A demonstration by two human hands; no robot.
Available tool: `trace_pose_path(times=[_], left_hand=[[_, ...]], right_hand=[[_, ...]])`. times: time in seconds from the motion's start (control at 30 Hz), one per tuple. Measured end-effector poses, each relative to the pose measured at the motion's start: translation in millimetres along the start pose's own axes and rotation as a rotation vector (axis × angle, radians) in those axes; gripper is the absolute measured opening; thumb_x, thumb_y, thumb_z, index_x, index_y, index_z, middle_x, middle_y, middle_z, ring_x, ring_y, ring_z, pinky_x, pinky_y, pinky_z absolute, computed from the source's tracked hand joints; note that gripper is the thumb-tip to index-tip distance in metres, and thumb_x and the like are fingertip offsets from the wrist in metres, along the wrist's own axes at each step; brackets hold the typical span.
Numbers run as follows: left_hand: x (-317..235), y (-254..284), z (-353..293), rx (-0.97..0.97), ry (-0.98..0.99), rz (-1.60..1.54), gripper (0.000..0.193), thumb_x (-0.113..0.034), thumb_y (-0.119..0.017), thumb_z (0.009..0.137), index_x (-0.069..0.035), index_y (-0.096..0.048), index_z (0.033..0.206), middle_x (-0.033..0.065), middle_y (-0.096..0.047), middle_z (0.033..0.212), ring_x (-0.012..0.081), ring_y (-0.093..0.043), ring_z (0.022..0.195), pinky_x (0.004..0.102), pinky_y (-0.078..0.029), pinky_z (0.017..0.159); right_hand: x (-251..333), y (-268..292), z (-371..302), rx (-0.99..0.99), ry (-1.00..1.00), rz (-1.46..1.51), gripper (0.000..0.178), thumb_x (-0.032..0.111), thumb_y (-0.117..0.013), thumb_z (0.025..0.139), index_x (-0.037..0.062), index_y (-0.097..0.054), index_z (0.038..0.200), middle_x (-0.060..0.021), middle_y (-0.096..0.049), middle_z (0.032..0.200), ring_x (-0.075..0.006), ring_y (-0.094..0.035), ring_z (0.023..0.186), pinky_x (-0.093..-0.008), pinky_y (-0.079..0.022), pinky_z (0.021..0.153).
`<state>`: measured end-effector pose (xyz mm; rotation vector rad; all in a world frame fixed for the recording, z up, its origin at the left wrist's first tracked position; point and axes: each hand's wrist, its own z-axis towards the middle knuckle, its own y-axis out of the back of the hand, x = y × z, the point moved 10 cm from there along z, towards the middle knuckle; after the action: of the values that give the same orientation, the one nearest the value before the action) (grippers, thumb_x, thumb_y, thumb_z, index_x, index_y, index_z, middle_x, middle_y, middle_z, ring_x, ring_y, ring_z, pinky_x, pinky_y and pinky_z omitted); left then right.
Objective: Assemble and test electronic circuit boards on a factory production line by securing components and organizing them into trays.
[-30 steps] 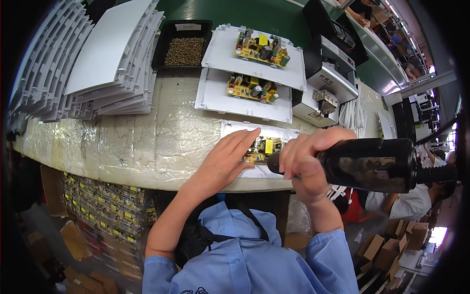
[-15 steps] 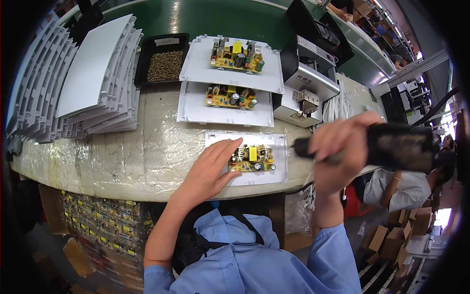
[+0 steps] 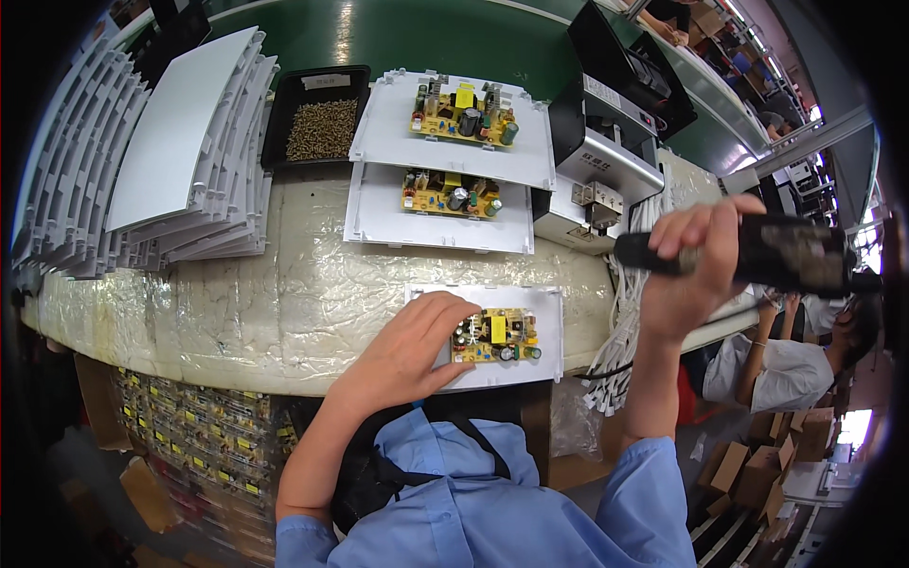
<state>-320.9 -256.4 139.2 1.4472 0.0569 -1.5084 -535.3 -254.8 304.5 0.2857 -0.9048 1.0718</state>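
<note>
the yellow-brown circuit board (image 3: 507,352) lies on a small white panel (image 3: 550,308) at the near edge of the counter (image 3: 312,284), its long axis running left to right, much like the panel's. the left hand (image 3: 402,350) is the nearer one, touching the board's left end: its thumb is at the near corner and its fingers at the far one, so that grip stands apart across the board's short side, though i cannot tell whether it presses or merely steadies. the right hand (image 3: 699,251) has its grip closed around a black handheld tool (image 3: 786,254), well apart from the board. from that grip the board lies to the left and closer to the body, while the tool runs crosswise, nose to the left, beyond the panel's right edge, touching neither board nor panel.
</note>
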Motion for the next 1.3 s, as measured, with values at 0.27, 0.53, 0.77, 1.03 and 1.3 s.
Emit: trace_pose_path(times=[0.27,0.53,0.77,1.03,1.3], left_hand=[[-0.6,-4.8,-1.2,0.034,-0.007,-0.027,0.062,-0.018,-0.079,0.078,-0.004,-0.05,0.131,0.0173,-0.054,0.126,0.0373,-0.05,0.121,0.0451,-0.041,0.105],[1.3,-4.9,-2.3,0.049,0.004,-0.04,0.063,-0.018,-0.078,0.078,-0.004,-0.049,0.132,0.0166,-0.053,0.127,0.0368,-0.049,0.122,0.0451,-0.041,0.105],[2.2,-4.8,-1.0,0.043,0.002,-0.056,0.064,-0.017,-0.078,0.077,-0.004,-0.049,0.132,0.016,-0.053,0.128,0.0366,-0.05,0.121,0.0453,-0.041,0.104],[-9.9,-5.3,3.6,0.063,-0.102,-0.035,0.059,-0.019,-0.077,0.079,-0.002,-0.05,0.129,0.0184,-0.055,0.121,0.0372,-0.052,0.116,0.0447,-0.042,0.102],[-8.3,-5.2,3.5,0.035,0.0,0.031,0.061,-0.014,-0.081,0.073,-0.003,-0.052,0.126,0.0186,-0.057,0.119,0.0389,-0.053,0.113,0.0449,-0.043,0.099]], right_hand=[[-22.0,-45.7,-60.6,0.268,-0.303,0.031,0.029,0.021,-0.056,0.094,0.0094,-0.038,0.114,0.0001,-0.041,0.062,-0.0119,-0.042,0.046,-0.0304,-0.044,0.047],[-26.1,-60.0,-72.9,0.486,-0.278,0.094,0.03,0.014,-0.064,0.09,0.0111,-0.038,0.105,-0.0016,-0.044,0.06,-0.0135,-0.048,0.046,-0.032,-0.046,0.046],[-21.4,-80.5,-78.9,0.746,-0.197,0.152,0.036,0.01,-0.073,0.087,0.0106,-0.039,0.101,-0.0033,-0.049,0.062,-0.0157,-0.052,0.047,-0.0339,-0.049,0.05],[-4.8,-90.4,-65.4,0.918,0.066,-0.301,0.025,0.01,-0.072,0.085,0.0056,-0.049,0.091,-0.0057,-0.056,0.062,-0.0157,-0.058,0.057,-0.0309,-0.05,0.055],[-52.5,-17.7,-9.9,0.106,-0.4,-0.107,0.03,0.01,-0.073,0.088,0.0028,-0.055,0.111,0.0005,-0.06,0.075,-0.0067,-0.056,0.056,-0.0236,-0.042,0.052]])
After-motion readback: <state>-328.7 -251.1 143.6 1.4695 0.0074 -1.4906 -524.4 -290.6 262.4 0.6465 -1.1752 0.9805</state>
